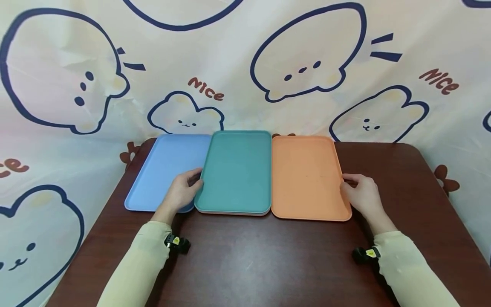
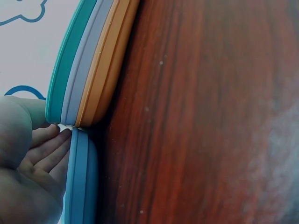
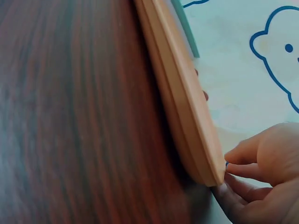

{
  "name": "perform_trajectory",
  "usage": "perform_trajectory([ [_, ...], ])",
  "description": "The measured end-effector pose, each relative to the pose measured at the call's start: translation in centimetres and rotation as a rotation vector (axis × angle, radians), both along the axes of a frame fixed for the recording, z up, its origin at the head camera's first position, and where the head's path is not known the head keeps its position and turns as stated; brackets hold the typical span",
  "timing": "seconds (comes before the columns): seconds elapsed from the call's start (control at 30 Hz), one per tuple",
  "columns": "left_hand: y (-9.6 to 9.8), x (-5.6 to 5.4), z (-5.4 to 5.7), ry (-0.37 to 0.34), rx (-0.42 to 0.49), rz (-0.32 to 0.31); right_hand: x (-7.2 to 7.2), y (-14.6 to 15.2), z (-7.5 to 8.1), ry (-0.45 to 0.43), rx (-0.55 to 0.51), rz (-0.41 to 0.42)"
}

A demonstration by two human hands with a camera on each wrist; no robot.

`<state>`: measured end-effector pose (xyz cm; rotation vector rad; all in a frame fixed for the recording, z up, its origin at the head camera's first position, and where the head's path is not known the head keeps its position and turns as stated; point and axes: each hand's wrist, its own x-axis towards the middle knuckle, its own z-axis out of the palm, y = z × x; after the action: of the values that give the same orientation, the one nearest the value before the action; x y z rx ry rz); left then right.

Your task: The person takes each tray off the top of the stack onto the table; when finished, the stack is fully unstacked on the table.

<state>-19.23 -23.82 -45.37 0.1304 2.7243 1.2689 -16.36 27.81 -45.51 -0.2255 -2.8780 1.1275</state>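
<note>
The green tray lies on top of a stack in the middle. In the left wrist view, a pale lavender tray and an orange tray show beneath it. My left hand reaches over the blue tray, thumb and fingertips at the stack's left edge, fingers fairly straight. Beside the stack on the right is another orange tray. My right hand pinches its right edge between thumb and fingers.
All the trays are on a dark brown wooden table. Behind it hangs a pale cloth printed with cartoon bears. Each sleeved wrist carries a small black camera, the left one and the right one.
</note>
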Motion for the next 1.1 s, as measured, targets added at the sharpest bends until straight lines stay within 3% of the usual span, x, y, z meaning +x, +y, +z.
perform_trajectory([
  [0.23, 0.1, 0.1, -0.4, 0.0, 0.02, -0.004, 0.8, -1.2, 0.4, 0.168, -0.036, -0.032],
  [0.4, 0.0, 0.1, -0.4, 0.002, 0.028, 0.001, 0.5, -2.7, 0.8, 0.241, -0.099, 0.08],
  [0.8, -0.2, 0.0, -0.3, 0.0, 0.025, 0.01, -1.3, -8.3, 0.8, 0.121, -0.218, 0.294],
  [1.1, -0.2, 0.0, -0.2, 0.009, 0.032, 0.012, -2.4, -12.1, 0.4, 0.022, -0.415, 0.324],
])
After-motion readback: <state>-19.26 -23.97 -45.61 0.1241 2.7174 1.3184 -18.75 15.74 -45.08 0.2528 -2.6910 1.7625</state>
